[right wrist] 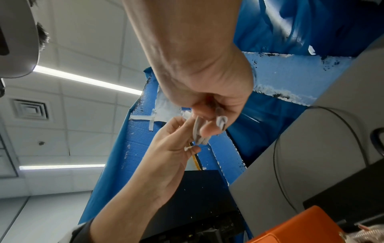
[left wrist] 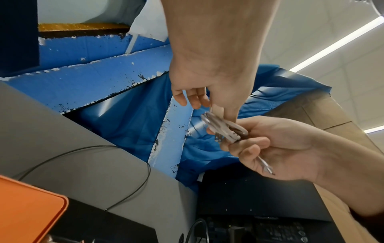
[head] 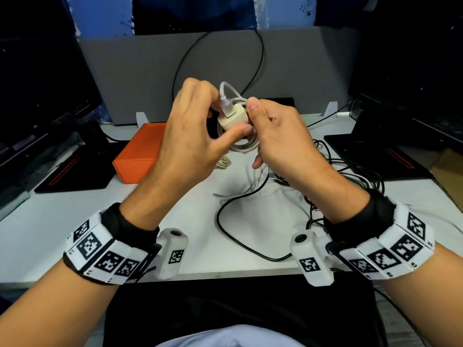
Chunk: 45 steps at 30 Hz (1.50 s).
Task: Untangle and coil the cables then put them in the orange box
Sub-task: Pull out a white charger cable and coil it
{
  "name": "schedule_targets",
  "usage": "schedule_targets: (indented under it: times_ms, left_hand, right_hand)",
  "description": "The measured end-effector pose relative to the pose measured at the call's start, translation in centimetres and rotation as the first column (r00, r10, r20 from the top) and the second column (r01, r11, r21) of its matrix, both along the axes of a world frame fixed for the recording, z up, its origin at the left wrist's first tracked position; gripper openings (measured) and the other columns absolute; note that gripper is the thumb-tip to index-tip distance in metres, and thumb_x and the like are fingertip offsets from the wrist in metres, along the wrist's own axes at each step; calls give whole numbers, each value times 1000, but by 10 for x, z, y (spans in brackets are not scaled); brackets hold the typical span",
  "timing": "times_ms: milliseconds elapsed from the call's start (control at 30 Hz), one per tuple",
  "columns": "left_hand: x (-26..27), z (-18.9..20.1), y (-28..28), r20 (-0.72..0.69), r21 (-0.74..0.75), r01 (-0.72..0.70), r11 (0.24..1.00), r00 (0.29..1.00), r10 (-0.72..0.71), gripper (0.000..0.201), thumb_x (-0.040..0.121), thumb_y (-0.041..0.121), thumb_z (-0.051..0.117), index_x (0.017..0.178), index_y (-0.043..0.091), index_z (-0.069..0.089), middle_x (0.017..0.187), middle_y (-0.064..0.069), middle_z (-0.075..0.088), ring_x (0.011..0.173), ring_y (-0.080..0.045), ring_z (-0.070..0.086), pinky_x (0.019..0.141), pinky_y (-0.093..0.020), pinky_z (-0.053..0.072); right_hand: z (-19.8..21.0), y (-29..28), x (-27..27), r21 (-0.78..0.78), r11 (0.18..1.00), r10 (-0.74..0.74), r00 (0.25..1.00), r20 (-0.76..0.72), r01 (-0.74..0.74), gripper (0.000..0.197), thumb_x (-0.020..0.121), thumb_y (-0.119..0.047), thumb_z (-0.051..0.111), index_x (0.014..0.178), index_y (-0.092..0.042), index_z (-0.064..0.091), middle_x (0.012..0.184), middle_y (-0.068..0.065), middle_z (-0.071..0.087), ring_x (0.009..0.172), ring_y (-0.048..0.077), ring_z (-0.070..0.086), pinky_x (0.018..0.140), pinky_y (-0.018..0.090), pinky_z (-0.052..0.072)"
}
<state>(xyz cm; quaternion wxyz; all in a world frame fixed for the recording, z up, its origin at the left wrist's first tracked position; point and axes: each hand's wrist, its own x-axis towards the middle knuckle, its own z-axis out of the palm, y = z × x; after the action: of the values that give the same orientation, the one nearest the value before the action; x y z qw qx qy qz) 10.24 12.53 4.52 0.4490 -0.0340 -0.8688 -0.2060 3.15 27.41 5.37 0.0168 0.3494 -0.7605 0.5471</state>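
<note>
**White cable coil in hand, finishing stage; box not yet loaded with it**

Nearest the person, a black cable (head: 234,236) lies in a loose curve on the white desk (head: 62,236), running right into a tangle of dark cables (head: 350,176) that remains unsorted.

Above the desk, both hands are raised and meet at one bundle. The right hand (head: 280,136) has its fingers curled round a coiled white cable (head: 246,146), thumb up against the top of the bundle. The left hand (head: 193,136) pinches a cream charger block (head: 233,120) at that coil, thumb beneath, fingers over the top; a white plug (head: 226,106) sits in the block. Whether the tail end is tucked in cannot be told; the wrist views show only blurred loops between the fingers.

Beyond and to the left, the orange box (head: 140,156) stands on the desk, apart from both hands. A pale coil (head: 223,163) lies just beside it.

Judgement: coiling of this cable is near complete. The next move calls for securing the loose end, then carrying the bundle left to the box without letting the loops spring.
</note>
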Motion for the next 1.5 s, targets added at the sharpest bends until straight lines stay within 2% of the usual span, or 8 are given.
schedule_targets:
  times_ms: [233,567,733,833,933,1233,1367,1500]
  left_hand:
    - [-3,-4,-1,-110,-215,-143,966,986,122,40,90,44,75,96,8,58,110,-13,52,96,-24,49,77,-43,48]
    - [-6,-2,-6,24,417,309,855,937,-350,42,91,8,68,125,10,44,123,-5,59,115,-17,63,101,-44,53]
    - [-2,-1,-7,140,343,296,891,922,-360,43,86,-7,53,126,9,58,109,-6,68,99,-23,67,87,-42,57]
    - [4,4,-10,290,242,248,938,904,-314,16,104,28,53,116,19,60,85,3,69,70,-18,65,62,-31,52]
    - [5,13,-14,406,318,242,917,839,-362,41,111,43,33,103,15,62,59,14,59,45,-10,47,47,-22,39]
    - [5,13,-28,365,263,274,925,859,-358,45,106,49,37,91,8,47,59,-10,44,48,-33,43,49,-55,43]
    - [8,18,-28,378,248,244,937,867,-326,39,110,40,36,92,8,47,64,-27,44,51,-41,43,49,-56,43]
    - [8,15,-21,393,329,296,897,820,-415,35,112,33,34,90,10,48,62,-23,39,51,-39,37,46,-49,39]
  right_hand:
    - [1,0,-4,-25,998,48,997,-55,-50,40,110,-38,42,97,-15,71,70,-6,63,51,1,60,51,26,57]
    - [3,0,-3,-165,980,89,983,-158,-115,33,110,-35,44,101,-25,74,65,0,62,45,10,59,49,35,55]
    - [-5,-7,-7,-87,994,41,956,-290,-70,36,108,-38,44,81,-28,65,73,-1,68,70,9,66,67,30,52]
    - [-3,-4,-14,-20,999,27,951,-308,-34,38,109,-38,44,79,-27,64,67,-3,63,65,5,59,63,21,44]
    - [0,1,-20,13,1000,27,947,-321,-24,40,109,-38,44,82,-22,68,68,-6,64,67,6,60,65,22,45]
    - [14,19,-29,149,957,273,944,-187,-247,27,108,-31,47,100,-22,71,66,6,57,57,20,55,54,40,48]
    - [20,29,-40,269,962,161,880,-446,-40,18,104,-29,58,104,-23,75,89,-1,64,79,9,61,79,34,50]
    - [17,26,-42,221,966,6,842,-539,135,16,101,-33,63,103,-26,77,88,-6,65,82,10,57,72,28,44]
